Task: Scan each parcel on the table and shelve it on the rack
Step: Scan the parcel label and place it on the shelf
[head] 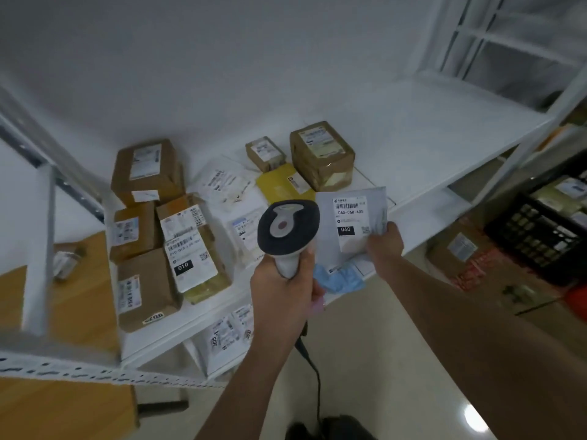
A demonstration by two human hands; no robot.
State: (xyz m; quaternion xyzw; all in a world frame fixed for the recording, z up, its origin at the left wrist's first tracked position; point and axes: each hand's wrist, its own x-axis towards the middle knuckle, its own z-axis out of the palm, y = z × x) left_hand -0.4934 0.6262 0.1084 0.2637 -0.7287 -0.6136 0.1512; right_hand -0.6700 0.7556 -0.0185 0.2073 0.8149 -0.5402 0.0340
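Note:
My left hand (282,290) grips the handle of a corded barcode scanner (287,227), its dark head pointing at the shelf. My right hand (384,242) holds a grey mailer parcel (330,236) by its lower right corner, just above the white rack shelf (428,138). Its white label faces up and reads 060-06B-A05 with a black 060 tag. A blue soft parcel (341,277) lies at the shelf's front edge, under the mailer.
Several brown boxes (146,169) fill the shelf's left half, and one large brown box (322,154) with a yellow mailer (279,185) stands behind the scanner. White mailers lie between them. A black crate (540,230) stands on the floor at right, a wooden table (82,300) at left.

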